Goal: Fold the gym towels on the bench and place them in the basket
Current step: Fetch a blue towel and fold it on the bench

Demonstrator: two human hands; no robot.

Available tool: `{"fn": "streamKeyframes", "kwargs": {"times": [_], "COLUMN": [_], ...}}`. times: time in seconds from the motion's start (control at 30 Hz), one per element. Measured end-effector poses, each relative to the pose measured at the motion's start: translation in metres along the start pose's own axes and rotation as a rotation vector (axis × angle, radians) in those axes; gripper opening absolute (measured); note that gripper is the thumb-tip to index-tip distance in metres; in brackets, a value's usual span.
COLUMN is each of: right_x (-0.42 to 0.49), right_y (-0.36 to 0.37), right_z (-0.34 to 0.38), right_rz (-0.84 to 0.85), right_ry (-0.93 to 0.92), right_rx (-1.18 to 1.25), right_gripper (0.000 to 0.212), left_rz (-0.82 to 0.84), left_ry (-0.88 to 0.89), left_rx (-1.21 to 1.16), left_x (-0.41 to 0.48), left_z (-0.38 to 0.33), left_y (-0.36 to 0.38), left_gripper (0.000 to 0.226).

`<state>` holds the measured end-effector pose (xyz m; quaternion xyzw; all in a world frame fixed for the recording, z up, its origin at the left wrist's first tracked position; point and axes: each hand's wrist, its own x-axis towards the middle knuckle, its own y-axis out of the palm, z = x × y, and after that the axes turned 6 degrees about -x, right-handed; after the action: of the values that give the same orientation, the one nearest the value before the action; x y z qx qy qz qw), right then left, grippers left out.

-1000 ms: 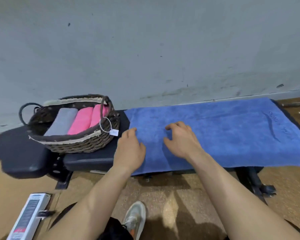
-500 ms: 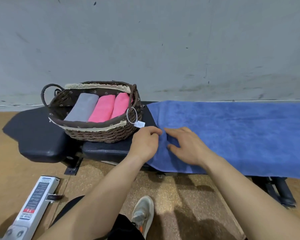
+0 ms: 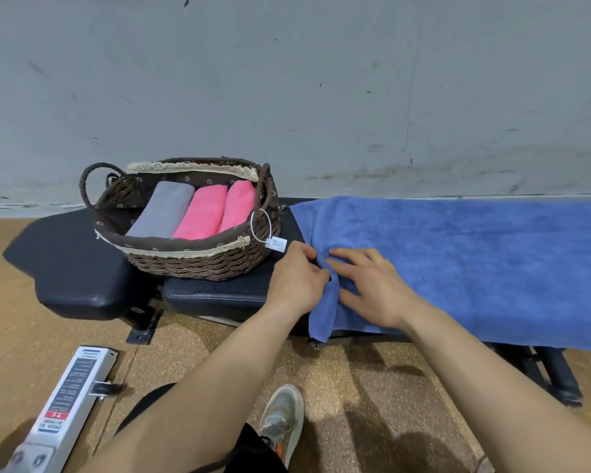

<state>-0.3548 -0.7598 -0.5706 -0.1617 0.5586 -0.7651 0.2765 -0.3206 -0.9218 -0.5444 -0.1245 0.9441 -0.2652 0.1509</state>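
A large blue towel (image 3: 458, 261) lies spread along the black bench (image 3: 215, 291), its front edge hanging over the side. My left hand (image 3: 296, 278) pinches the towel's left edge, bunching the cloth up. Beside it, my right hand (image 3: 372, 285) rests on the towel with its fingers spread and lightly bent. On the bench to the left stands a brown wicker basket (image 3: 198, 264). It holds a folded grey towel (image 3: 162, 208) and two folded pink towels (image 3: 203, 213).
A grey wall runs behind the bench. A white metal machine part (image 3: 62, 407) with a label lies on the brown floor at the lower left. My shoe (image 3: 282, 418) is at the bottom centre. The bench legs (image 3: 553, 373) stand at the right.
Both hands have slid left along the towel to its left edge, where the left hand now pinches the cloth. The view has shifted left and down.
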Motion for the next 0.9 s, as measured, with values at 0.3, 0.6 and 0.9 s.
{"fn": "streamKeyframes", "kwargs": {"times": [0.3, 0.6, 0.9], "right_x": [-0.003, -0.02, -0.03], "right_y": [-0.007, -0.019, -0.019], "right_z": [-0.005, -0.015, -0.027], "right_rz": [0.015, -0.196, -0.007], "right_ry": [-0.037, 0.079, 0.071], "right_rx": [0.094, -0.005, -0.016], "right_gripper": [0.053, 0.04, 0.052], "left_rz": [-0.014, -0.097, -0.154], "left_ry": [0.003, 0.188, 0.157], "left_rx": [0.143, 0.441, 0.191], "left_x": [-0.007, -0.008, -0.006], "left_z": [0.0, -0.007, -0.015], "left_y": [-0.001, 0.017, 0.023], "left_gripper": [0.02, 0.039, 0.007]}}
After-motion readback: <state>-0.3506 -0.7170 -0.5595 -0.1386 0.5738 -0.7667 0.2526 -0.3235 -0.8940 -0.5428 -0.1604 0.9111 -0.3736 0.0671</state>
